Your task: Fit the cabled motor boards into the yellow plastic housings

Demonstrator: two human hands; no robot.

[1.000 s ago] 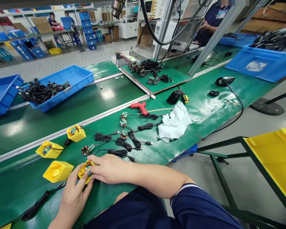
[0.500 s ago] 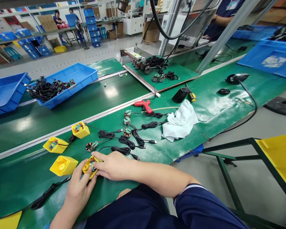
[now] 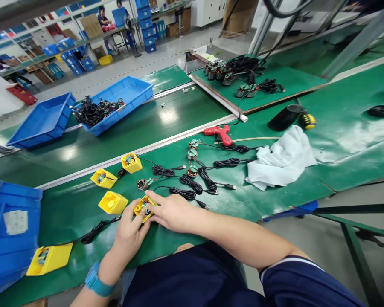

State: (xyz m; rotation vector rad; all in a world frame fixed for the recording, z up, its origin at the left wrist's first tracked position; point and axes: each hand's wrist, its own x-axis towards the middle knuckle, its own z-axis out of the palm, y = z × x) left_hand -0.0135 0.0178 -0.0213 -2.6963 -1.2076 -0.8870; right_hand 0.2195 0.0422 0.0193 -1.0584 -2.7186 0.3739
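Note:
My left hand [image 3: 129, 230] is closed around the left and near side of a small yellow plastic housing [image 3: 137, 212]. On its right side, my right hand [image 3: 174, 212] grips the same housing, with fingertips at a green circuit board [image 3: 145, 206] inside the open end. The fingers partly cover the board. Just beyond lies a small motor with a board [image 3: 144, 184], and black coiled USB cables [image 3: 182, 194] sit close to my right hand. Left of my hands stands another yellow housing [image 3: 114, 203] with a bare inside. Two more housings [image 3: 104, 179] [image 3: 132, 163] farther back have boards inside.
A red glue gun [image 3: 219, 134], several motors [image 3: 192, 154], a white cloth [image 3: 283, 160] and a black cone-shaped part [image 3: 284, 118] lie on the green bench. Blue trays [image 3: 131, 91] stand across the rail. At left are a blue crate [image 3: 28, 221] and a filled yellow housing [image 3: 56, 259].
The view has swung left, so the bench contents appear farther right and the blue crate at left has come into sight. Both hands stay on the housing.

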